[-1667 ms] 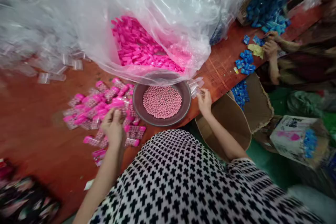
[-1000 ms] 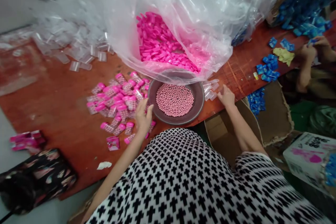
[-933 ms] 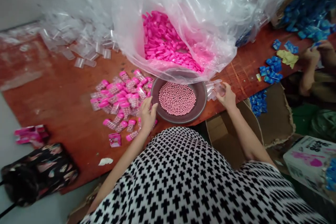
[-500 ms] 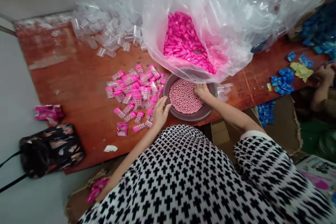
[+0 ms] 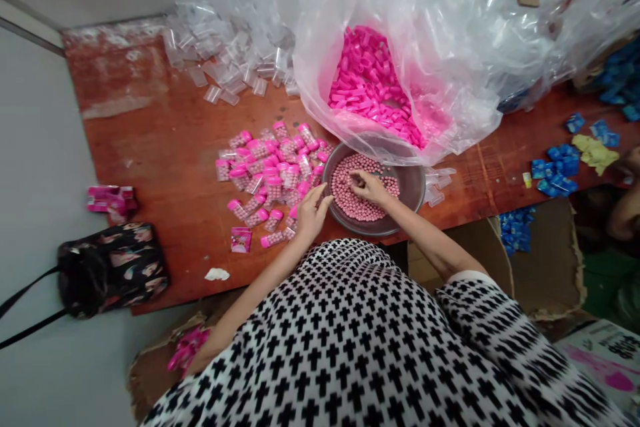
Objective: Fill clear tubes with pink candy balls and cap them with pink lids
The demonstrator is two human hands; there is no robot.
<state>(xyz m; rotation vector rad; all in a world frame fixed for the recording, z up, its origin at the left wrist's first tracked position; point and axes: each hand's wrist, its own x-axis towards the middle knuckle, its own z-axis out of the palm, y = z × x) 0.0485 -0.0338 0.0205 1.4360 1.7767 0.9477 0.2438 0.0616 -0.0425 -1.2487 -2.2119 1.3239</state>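
Note:
My right hand [image 5: 369, 188] is over the small pink beads [image 5: 367, 210] in a grey bowl [image 5: 417, 203]. Its fingers are curled together, and what they hold, if anything, is hidden. At the bowl's left rim is my left hand [image 5: 311, 212], thumb and fingers apart with a gap between them. Nothing can be made out in that gap. Left of the bowl lies a heap of small clear jars with pink caps [image 5: 273, 173], many filled with pink beads. A pink printed packet [image 5: 241, 239] lies at the heap's near side.
Behind the bowl a clear plastic bag [image 5: 310, 80] of pink caps [image 5: 370, 80] overhangs its rim. Empty clear tubes [image 5: 235, 77] lie at the back left. A black patterned bag [image 5: 135, 260] rests at the left edge. Blue packets [image 5: 555, 170] lie right, near another person's arm [image 5: 625, 210].
My right hand has moved left across the bowl, from its right side to over the middle of the beads. The beads on the right are disturbed. My left hand stays at the rim.

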